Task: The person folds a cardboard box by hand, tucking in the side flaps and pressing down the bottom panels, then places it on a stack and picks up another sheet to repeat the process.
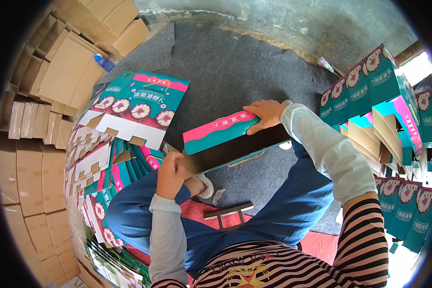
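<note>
A long teal and pink cardboard gift box (pixel 221 126) lies between my knees, its dark inside showing through the open side. A yellow cord handle (pixel 246 159) hangs along its near edge. My right hand (pixel 268 115) grips the pink and teal flap near the right end, fingers over the far edge and thumb on the printed face. At the box's left end, by a brown inner flap (pixel 189 164), my left hand (pixel 170 175) is closed with fingers curled. Whether it pinches that flap is hidden.
Flattened printed boxes (pixel 149 103) are piled at my left, beside stacked brown cartons (pixel 31 177). Made-up teal boxes (pixel 355 91) stand at right. A blue bottle (pixel 103 62) is near the cartons. A small metal-framed stool (pixel 229 211) is between my legs on grey carpet (pixel 216 62).
</note>
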### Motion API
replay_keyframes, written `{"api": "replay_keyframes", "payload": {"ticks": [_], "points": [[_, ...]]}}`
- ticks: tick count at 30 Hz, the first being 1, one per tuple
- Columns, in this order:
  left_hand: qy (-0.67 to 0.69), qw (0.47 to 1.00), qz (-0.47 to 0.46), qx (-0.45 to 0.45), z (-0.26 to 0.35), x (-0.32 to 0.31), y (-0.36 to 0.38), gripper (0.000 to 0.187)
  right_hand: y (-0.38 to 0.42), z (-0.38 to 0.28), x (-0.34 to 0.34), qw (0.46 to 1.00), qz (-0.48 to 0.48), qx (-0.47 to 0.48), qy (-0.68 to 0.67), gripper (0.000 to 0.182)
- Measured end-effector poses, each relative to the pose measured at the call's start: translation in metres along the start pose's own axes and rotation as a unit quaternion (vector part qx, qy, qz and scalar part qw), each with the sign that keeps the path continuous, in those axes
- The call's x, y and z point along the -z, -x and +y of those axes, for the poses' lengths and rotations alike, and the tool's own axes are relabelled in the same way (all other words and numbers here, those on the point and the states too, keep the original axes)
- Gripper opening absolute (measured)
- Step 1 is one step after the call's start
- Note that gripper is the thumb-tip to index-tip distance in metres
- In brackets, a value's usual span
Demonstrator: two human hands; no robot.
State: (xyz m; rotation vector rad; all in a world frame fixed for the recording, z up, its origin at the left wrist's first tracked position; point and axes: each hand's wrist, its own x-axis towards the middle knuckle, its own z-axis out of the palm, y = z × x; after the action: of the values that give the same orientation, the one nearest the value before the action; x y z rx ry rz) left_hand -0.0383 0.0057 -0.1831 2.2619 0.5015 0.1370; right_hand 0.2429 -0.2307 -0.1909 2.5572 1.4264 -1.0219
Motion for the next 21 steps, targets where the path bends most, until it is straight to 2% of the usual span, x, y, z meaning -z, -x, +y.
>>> {"api": "replay_keyframes", "payload": {"ticks": [3, 6, 9, 12, 14, 17, 21], "points": [[-0.021, 0.994, 0.053, -0.098, -0.008, -0.007, -0.005, 0.024, 0.002, -0.006, 0.005, 1.000, -0.014, -0.012, 0.009, 0.103], [-0.082, 0.993, -0.001, -0.080, -0.004, -0.004, -0.007, 0.025, -0.001, -0.011, 0.011, 1.000, -0.025, -0.008, 0.006, 0.102], [-0.320, 0.942, -0.051, -0.088, 0.014, -0.004, -0.022, 0.019, -0.005, -0.005, 0.012, 1.000, -0.027, -0.001, -0.003, 0.102], [-0.445, 0.882, -0.115, -0.102, 0.046, -0.013, -0.054, 0.032, -0.008, -0.005, 0.009, 1.000, -0.017, 0.010, -0.001, 0.102], [-0.465, 0.870, -0.132, -0.097, 0.037, -0.031, -0.070, 0.041, -0.004, -0.004, 0.007, 1.000, -0.010, 0.005, -0.002, 0.101], [-0.456, 0.871, -0.150, -0.099, 0.032, -0.038, -0.078, 0.047, 0.009, 0.017, 0.003, 0.997, 0.036, 0.058, 0.038, 0.098], [-0.445, 0.877, -0.151, -0.102, 0.027, -0.039, -0.072, 0.047, 0.045, 0.051, 0.001, 0.996, 0.031, -0.062, 0.049, 0.092]]}}
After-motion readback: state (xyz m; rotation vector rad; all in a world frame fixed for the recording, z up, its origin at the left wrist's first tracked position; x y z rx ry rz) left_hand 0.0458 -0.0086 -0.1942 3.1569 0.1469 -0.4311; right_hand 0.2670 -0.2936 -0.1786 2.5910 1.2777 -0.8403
